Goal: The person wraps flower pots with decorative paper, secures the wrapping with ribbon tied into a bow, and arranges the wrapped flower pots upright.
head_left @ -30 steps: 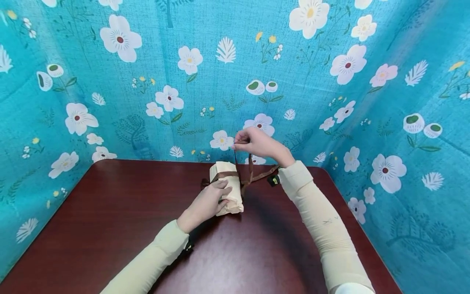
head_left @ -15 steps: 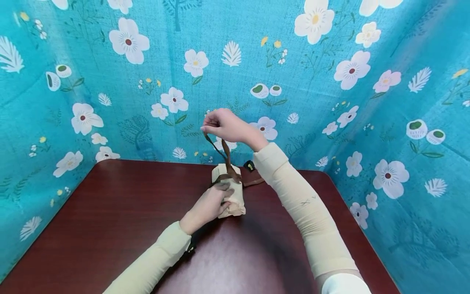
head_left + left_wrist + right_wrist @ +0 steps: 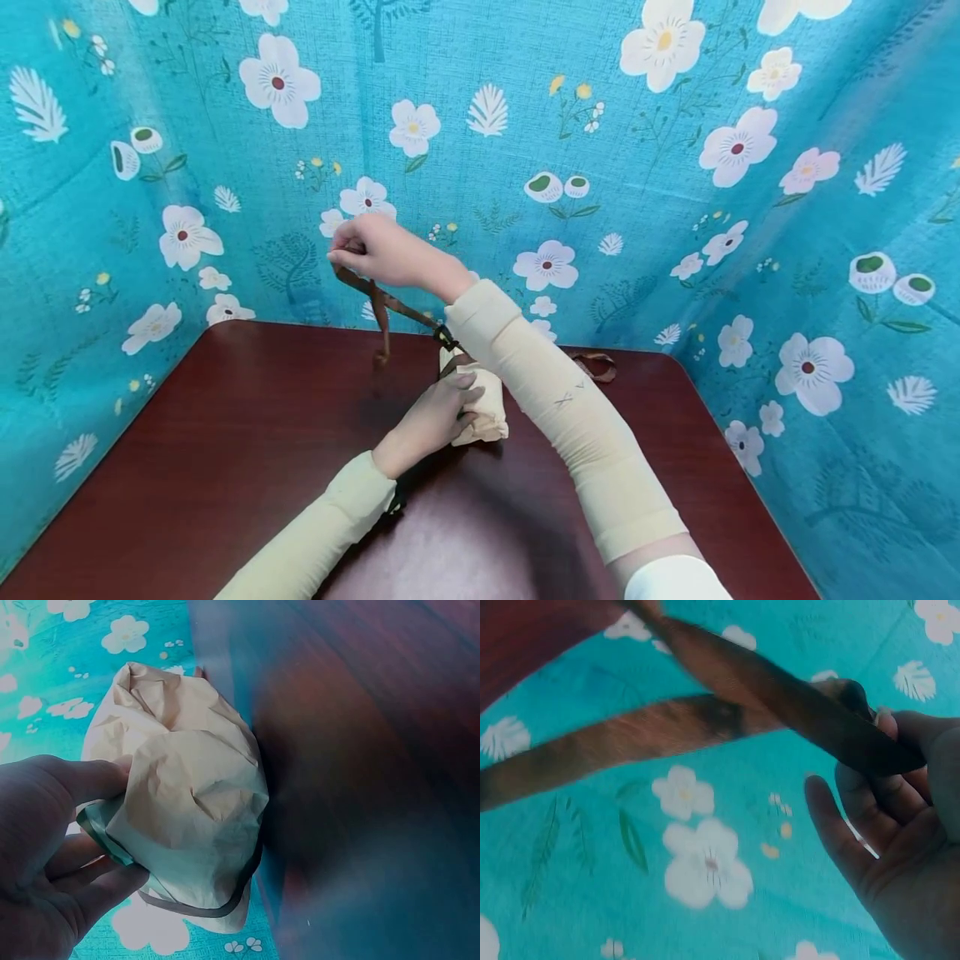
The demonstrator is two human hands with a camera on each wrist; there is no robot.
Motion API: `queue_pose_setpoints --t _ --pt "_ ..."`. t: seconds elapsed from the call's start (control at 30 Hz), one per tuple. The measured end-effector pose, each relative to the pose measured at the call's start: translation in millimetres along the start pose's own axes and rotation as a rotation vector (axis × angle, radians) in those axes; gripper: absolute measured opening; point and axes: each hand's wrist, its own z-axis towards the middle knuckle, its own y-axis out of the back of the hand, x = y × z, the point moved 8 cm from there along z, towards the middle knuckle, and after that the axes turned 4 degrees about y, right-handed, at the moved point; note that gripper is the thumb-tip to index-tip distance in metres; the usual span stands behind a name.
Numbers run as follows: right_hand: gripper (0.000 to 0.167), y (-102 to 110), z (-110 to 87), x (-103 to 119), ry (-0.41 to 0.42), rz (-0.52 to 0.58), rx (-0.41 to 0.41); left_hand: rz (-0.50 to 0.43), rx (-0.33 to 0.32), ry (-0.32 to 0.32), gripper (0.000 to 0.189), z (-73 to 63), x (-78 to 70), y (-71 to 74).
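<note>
A cream paper-wrapped package (image 3: 489, 398) lies near the table's far edge, partly hidden by both arms. My left hand (image 3: 427, 417) holds it, thumb and fingers against the crumpled paper (image 3: 187, 787) in the left wrist view. A dark brown band (image 3: 202, 909) runs round the package there. My right hand (image 3: 378, 250) is raised up and left of the package, pinching a brown ribbon (image 3: 401, 307). In the right wrist view the ribbon (image 3: 630, 736) folds over at the fingertips, and two lengths cross. A loose piece hangs above the table.
A loop of brown ribbon (image 3: 596, 367) lies on the dark red table (image 3: 262, 433), right of the package. Close behind the table hangs a blue flowered curtain (image 3: 480, 167). My right forearm crosses over the package.
My right hand has swept left and slightly up, drawing the ribbon across the package from its right side to beyond its left. My left hand stays on the package.
</note>
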Motion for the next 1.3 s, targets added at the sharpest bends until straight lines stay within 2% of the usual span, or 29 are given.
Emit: queue_pose_setpoints --t 0.07,0.17,0.23,0.27,0.33,0.4,0.5,0.63,0.77,0.87,1.03,1.17,1.3 --pt "0.021 -12.6 8.1 1.9 -0.01 0.017 0.025 0.001 0.003 0.005 0.027 -0.3 -0.3 -0.1" --pt "0.028 -41.4 14.0 1.8 -0.054 0.029 0.134 -0.036 -0.002 0.026 0.021 -0.5 -0.2 0.8" --pt "0.035 -59.9 12.0 -0.8 -0.079 0.032 0.209 -0.064 0.007 0.049 0.013 -0.9 1.2 0.7" --pt "0.037 -66.7 9.2 -2.8 -0.089 0.03 0.242 -0.077 0.01 0.054 0.015 -1.4 1.7 0.9" --pt "0.036 -71.5 0.4 -10.0 -0.095 0.024 0.262 -0.087 0.016 0.051 0.016 -2.0 1.7 0.4" --pt "0.032 -65.9 -12.8 -22.2 -0.104 0.016 0.238 -0.092 0.016 0.045 0.01 -2.5 1.2 0.9" --pt "0.026 -52.6 -41.0 -51.9 -0.138 -0.004 0.183 -0.112 -0.008 0.023 0.029 -3.6 1.0 4.0" --pt "0.028 -42.2 -93.3 -104.3 -0.27 -0.007 0.107 -0.136 -0.024 0.015 0.033 -4.4 3.4 6.8" --pt "0.029 -44.2 -147.8 -147.6 -0.39 0.019 0.024 -0.118 -0.027 0.008 0.036 -5.3 5.0 6.0" --pt "0.024 -52.4 -181.3 -169.7 -0.433 0.039 -0.019 -0.116 -0.032 0.001 0.037 -5.4 5.7 5.0" --pt "0.018 -71.5 -220.5 -188.4 -0.458 0.123 -0.059 -0.129 -0.044 0.007 0.038 -5.4 7.4 5.2" --pt "0.016 -85.0 -235.4 -190.2 -0.433 0.2 -0.079 -0.145 -0.065 0.027 0.039 -5.6 8.7 6.2" --pt "0.011 -91.1 -244.2 -186.7 -0.406 0.218 -0.103 -0.143 -0.078 0.019 0.038 -5.1 5.7 6.1"
